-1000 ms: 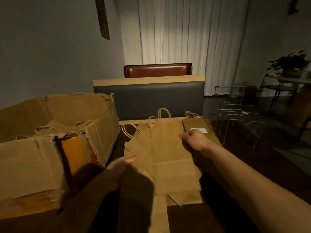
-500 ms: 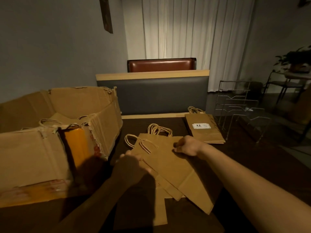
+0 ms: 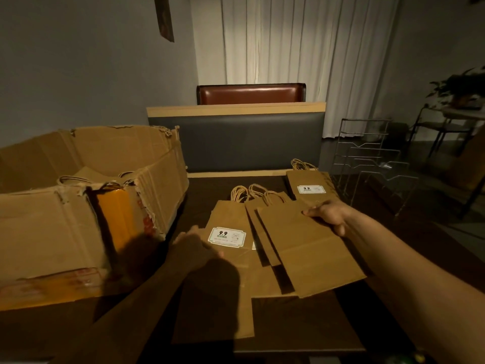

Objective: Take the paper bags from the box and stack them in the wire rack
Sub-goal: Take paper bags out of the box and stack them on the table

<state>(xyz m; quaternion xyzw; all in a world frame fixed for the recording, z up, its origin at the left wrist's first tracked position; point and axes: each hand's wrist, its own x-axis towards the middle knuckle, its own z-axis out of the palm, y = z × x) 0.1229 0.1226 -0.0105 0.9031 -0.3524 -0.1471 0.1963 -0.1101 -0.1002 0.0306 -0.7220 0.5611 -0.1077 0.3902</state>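
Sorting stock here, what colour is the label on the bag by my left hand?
White with black "9.9" print, on the brown bag in the head view, the only one.

The right hand (image 3: 328, 215) pinches fanned paper bags (image 3: 309, 248) at mid-bench (image 3: 301, 324); the left hand (image 3: 195, 248) rests on a labelled bag (image 3: 231, 222).

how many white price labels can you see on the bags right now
2 in full: one on the bag by the left hand, one on the far bag near the wire rack. A third edge peeks out; others may be hidden.
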